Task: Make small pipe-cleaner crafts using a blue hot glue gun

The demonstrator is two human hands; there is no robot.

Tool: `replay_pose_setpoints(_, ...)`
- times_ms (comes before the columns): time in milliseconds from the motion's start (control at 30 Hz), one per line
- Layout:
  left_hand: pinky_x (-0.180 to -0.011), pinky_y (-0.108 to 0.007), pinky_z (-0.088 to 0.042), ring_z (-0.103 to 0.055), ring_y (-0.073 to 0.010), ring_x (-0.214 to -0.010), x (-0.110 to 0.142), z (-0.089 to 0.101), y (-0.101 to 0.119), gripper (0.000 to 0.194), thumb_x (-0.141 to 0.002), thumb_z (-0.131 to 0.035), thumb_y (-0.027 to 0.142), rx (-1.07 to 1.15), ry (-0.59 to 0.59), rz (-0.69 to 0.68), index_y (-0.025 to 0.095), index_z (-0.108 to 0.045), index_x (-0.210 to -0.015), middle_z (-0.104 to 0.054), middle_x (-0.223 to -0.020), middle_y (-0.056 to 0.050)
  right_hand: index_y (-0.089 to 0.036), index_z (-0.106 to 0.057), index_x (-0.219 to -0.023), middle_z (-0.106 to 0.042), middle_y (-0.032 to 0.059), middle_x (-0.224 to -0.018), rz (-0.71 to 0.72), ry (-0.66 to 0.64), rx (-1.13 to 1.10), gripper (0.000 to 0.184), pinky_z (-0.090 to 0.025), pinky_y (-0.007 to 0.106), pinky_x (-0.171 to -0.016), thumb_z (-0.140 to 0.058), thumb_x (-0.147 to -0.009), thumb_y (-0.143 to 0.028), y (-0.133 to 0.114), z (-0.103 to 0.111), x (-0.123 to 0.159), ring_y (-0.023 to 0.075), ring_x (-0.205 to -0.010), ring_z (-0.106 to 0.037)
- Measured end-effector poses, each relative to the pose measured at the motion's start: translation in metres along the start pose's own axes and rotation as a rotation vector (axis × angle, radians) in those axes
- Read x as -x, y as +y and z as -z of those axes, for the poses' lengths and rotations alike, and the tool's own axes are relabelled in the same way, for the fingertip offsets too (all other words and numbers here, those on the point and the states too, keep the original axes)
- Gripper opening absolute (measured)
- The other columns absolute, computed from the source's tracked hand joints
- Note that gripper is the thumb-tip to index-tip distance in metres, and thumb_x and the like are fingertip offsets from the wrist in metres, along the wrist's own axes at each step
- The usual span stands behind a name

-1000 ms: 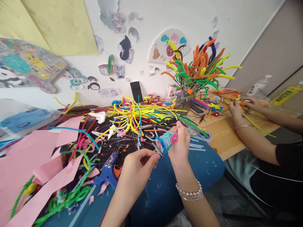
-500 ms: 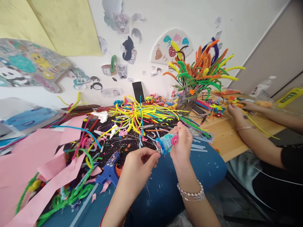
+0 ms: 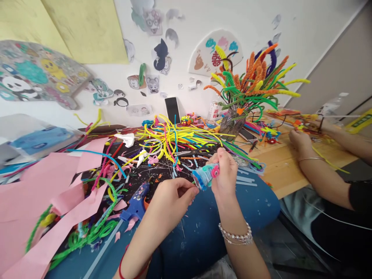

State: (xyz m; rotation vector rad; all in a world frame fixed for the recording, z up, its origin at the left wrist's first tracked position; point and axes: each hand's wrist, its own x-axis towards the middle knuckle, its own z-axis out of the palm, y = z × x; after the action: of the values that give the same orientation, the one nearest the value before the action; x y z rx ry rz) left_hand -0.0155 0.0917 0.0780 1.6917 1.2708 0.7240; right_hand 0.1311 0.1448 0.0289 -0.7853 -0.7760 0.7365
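Note:
My right hand (image 3: 225,170) is closed round a small blue pipe-cleaner figure (image 3: 205,175), which has lighter blue coils and a pink round piece with a dark centre. The figure is tilted, its darker blue end toward my left hand (image 3: 177,195). Thumb and forefinger of the left hand pinch together at that end, beside a thin shiny edge. What they grip is too small to make out. Below and left of the hands lies a blue hot glue gun (image 3: 136,203), a clear glue stick (image 3: 103,250) running out behind it.
Yellow pipe cleaners (image 3: 162,133) are heaped behind my hands. Pink paper (image 3: 52,174) and green pipe cleaners (image 3: 87,240) spread on the left. A vase (image 3: 232,124) of pipe-cleaner stems and a phone (image 3: 172,110) stand near the wall. A co-worker's hand (image 3: 300,143) is at the right.
The view has shifted slightly, so the background sits a little farther right. My hands keep nearly the same hold on the figure. The co-worker's hands have moved a little.

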Motion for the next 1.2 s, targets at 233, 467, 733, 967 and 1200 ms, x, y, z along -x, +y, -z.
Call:
replay_pose_setpoints(233, -0.053, -0.025, -0.044, -0.062, -0.0164, -0.057, -0.001, 0.005, 0.002, 0.02, -0.081, -0.057, 0.026, -0.098, -0.029, -0.026, 0.018, -0.072, -0.07, -0.069, -0.061, -0.001, -0.02, -0.045, -0.054, -0.041, -0.0061, -0.053, 0.011, -0.022, 0.003, 0.041, -0.029, 0.025, -0.048, -0.059, -0.087, -0.038, 0.001, 0.0, 0.001, 0.0089, -0.048, -0.034)
replay_pose_setpoints(467, -0.054, -0.026, -0.046, -0.062, -0.0169, -0.056, -0.005, 0.009, 0.001, 0.021, -0.081, -0.058, 0.03, -0.089, -0.057, -0.032, 0.018, -0.071, -0.069, -0.066, -0.058, 0.0, -0.021, -0.043, -0.054, -0.039, -0.0068, -0.053, -0.026, -0.02, -0.016, 0.042, -0.028, 0.024, -0.047, -0.061, -0.086, -0.041, 0.001, -0.002, 0.002, 0.0085, -0.047, -0.033)
replay_pose_setpoints(733, -0.052, -0.025, -0.047, -0.062, -0.0163, -0.052, -0.005, 0.009, 0.003, 0.018, -0.079, -0.062, 0.03, -0.053, -0.034, -0.001, 0.019, -0.072, -0.069, -0.067, -0.056, 0.0, -0.021, -0.04, -0.053, -0.036, -0.0087, -0.051, -0.162, 0.015, -0.105, 0.045, -0.026, 0.024, -0.042, -0.066, -0.081, -0.044, 0.002, -0.004, 0.0, 0.0073, -0.043, -0.029)
replay_pose_setpoints(967, -0.052, -0.025, -0.045, -0.059, -0.0148, -0.051, -0.004, 0.009, 0.008, 0.018, -0.079, -0.064, 0.03, -0.069, -0.009, -0.007, 0.019, -0.071, -0.067, -0.066, -0.056, 0.0, -0.02, -0.042, -0.052, -0.037, -0.0087, -0.049, -0.219, 0.036, -0.189, 0.042, -0.024, 0.023, -0.042, -0.068, -0.078, -0.039, 0.002, -0.006, -0.001, 0.0066, -0.043, -0.028)
replay_pose_setpoints(1200, -0.056, -0.023, -0.046, -0.061, -0.0135, -0.059, 0.009, 0.006, 0.005, 0.013, -0.082, -0.067, 0.026, -0.07, 0.159, -0.134, 0.019, -0.069, -0.071, -0.069, -0.066, 0.001, -0.021, -0.041, -0.056, -0.036, -0.0096, -0.05, -0.329, 0.046, -0.238, 0.042, -0.025, 0.022, -0.041, -0.07, -0.076, -0.042, 0.002, -0.004, -0.003, 0.0063, -0.043, -0.028)
